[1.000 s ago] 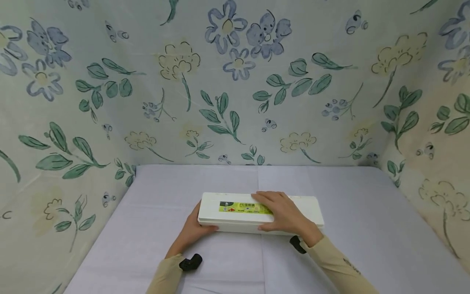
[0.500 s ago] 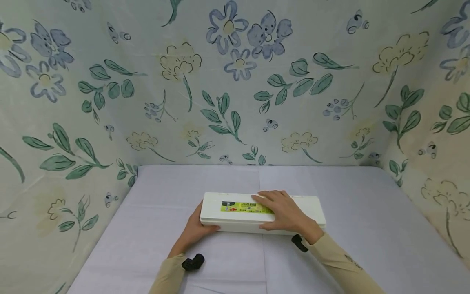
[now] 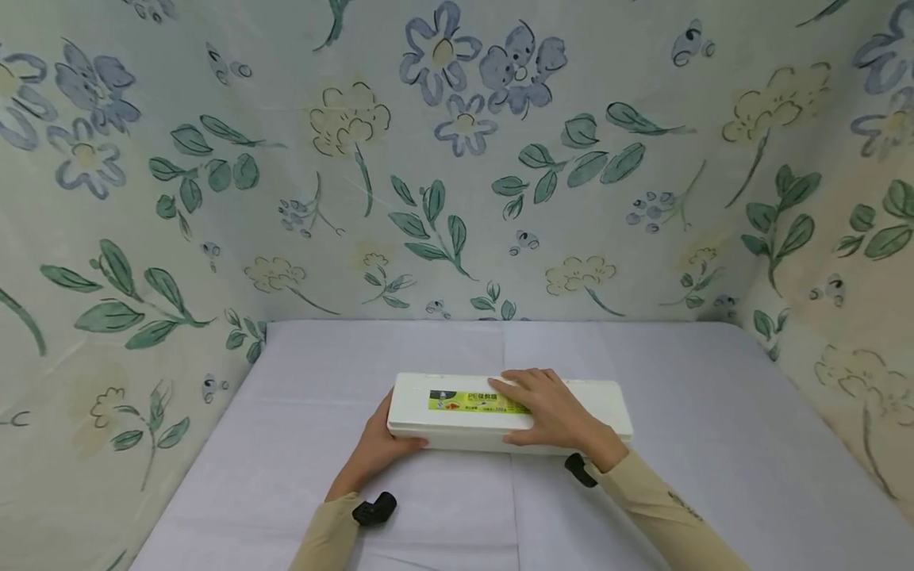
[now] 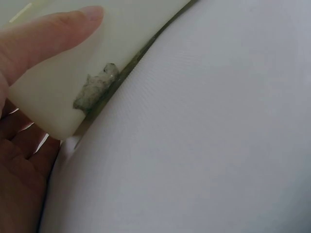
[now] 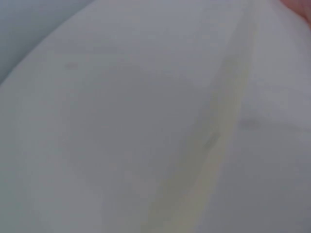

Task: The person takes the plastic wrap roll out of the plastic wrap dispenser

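A long white cling film box (image 3: 421, 388) with a yellow-green label (image 3: 457, 401) lies across the middle of the table, lid down. My left hand (image 3: 378, 440) grips its left end, thumb along the front side and fingers behind the end. From above, my right hand (image 3: 553, 412) holds the box right of centre, thumb on the front face and fingertips over the lid toward the back edge, hiding part of the label. In the left wrist view, a crumpled greyish scrap (image 4: 95, 90) sticks to the box's lower side beside my thumb. The right wrist view is a blurred close-up of white surface.
A pale lavender cloth (image 3: 321, 373) with fold creases covers the table. Flower-printed fabric (image 3: 443, 238) hangs behind the table and along both sides. Each wrist wears a small black camera mount, such as the left one (image 3: 374, 509).
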`<state>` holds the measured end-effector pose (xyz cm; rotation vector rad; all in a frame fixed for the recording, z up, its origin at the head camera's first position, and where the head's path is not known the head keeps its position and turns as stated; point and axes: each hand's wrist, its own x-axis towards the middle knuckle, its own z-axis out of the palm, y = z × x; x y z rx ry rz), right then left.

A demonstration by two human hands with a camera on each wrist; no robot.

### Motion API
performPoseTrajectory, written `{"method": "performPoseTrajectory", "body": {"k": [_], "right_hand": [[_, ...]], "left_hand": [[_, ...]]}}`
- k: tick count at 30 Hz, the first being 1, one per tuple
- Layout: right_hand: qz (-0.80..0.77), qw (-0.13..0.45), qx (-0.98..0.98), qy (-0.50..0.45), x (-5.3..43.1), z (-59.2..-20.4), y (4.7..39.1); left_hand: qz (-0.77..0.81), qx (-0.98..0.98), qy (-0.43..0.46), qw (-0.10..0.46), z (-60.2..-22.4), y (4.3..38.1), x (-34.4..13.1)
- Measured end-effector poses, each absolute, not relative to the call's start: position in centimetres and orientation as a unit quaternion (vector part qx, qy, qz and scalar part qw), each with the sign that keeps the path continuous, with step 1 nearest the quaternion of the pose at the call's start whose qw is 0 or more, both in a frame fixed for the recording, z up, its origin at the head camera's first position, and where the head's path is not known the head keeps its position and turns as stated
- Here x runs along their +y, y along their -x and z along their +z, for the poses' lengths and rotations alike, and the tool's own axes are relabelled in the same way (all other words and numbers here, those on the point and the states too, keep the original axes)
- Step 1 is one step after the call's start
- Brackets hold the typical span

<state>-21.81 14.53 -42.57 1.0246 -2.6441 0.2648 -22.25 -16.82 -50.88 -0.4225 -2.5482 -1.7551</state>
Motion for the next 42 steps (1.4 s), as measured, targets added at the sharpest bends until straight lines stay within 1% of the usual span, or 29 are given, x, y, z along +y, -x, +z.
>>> {"method": "performPoseTrajectory", "body": {"k": [3, 12, 18, 27, 33, 42], "right_hand": [[0.091, 0.149, -0.917, -0.358, 14.5, -42.6, 21.9], [0.090, 0.152, -0.917, -0.357, 14.6, -42.2, 22.0], [0.092, 0.143, -0.921, -0.350, 14.5, -41.5, 21.7], [0.087, 0.140, -0.927, -0.336, 14.6, -41.1, 21.3], [0.082, 0.148, -0.929, -0.329, 15.0, -41.1, 21.1], [0.083, 0.147, -0.931, -0.323, 15.6, -41.1, 20.6]], "left_hand": [[-0.561, -0.816, 0.138, 0.011, -51.5, 22.6, -17.1], [-0.574, -0.805, 0.150, 0.008, -51.3, 22.6, -17.2], [-0.578, -0.803, 0.145, 0.002, -51.3, 22.6, -17.2], [-0.563, -0.816, 0.129, -0.002, -49.5, 21.8, -16.7], [-0.556, -0.820, 0.131, 0.007, -51.1, 22.9, -17.0], [-0.543, -0.828, 0.139, 0.014, -51.5, 22.8, -17.0]]}}
